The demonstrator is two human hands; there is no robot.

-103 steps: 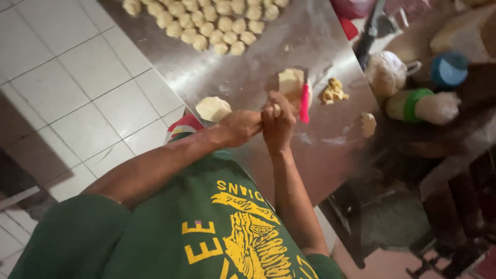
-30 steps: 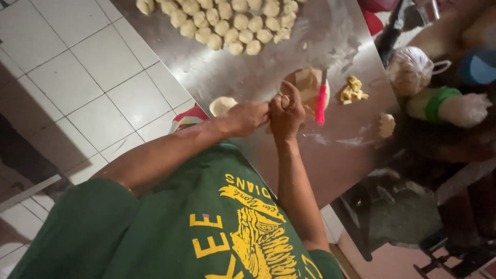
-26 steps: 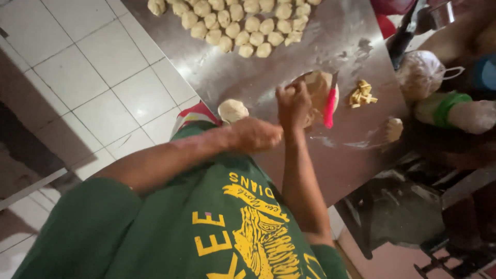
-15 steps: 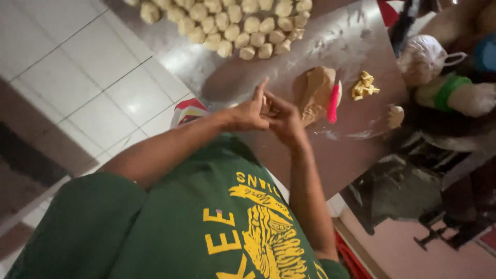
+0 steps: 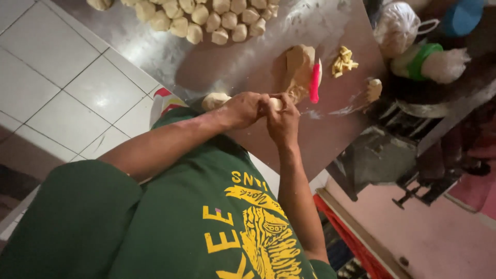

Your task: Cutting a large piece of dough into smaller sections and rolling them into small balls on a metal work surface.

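Fingers: both sets curl inward around a small pale dough piece [image 5: 275, 103], which shows only as a sliver between the two hands.
Left hand: the left hand [image 5: 247, 108] is clenched over the dough from the tiled-floor side, knuckles up, its forearm running back across the green shirt.
Right hand: the right hand [image 5: 283, 120] cups the same piece from the other side, fingertips touching those of the left.
Dough piece's place: held just above the near edge of the steel table [image 5: 243, 62], not resting on it.
Beside the left hand: a rounded dough ball [image 5: 214, 100] lies on the table, just behind the left wrist.
Beyond the hands: a large tan dough lump [image 5: 294, 70] stands on the table, with a red-handled scraper [image 5: 314, 81] touching its side.
Further out: yellowish dough scraps [image 5: 344, 59] lie near the scraper, and another small lump [image 5: 373, 89] sits close to the table's corner.
Far edge: many shaped dough balls [image 5: 206, 18] are packed together in rows, well apart from the hands.
Past the table: a knotted white plastic bag [image 5: 397, 27] and a green-capped container [image 5: 426, 61] rest on a darker surface.
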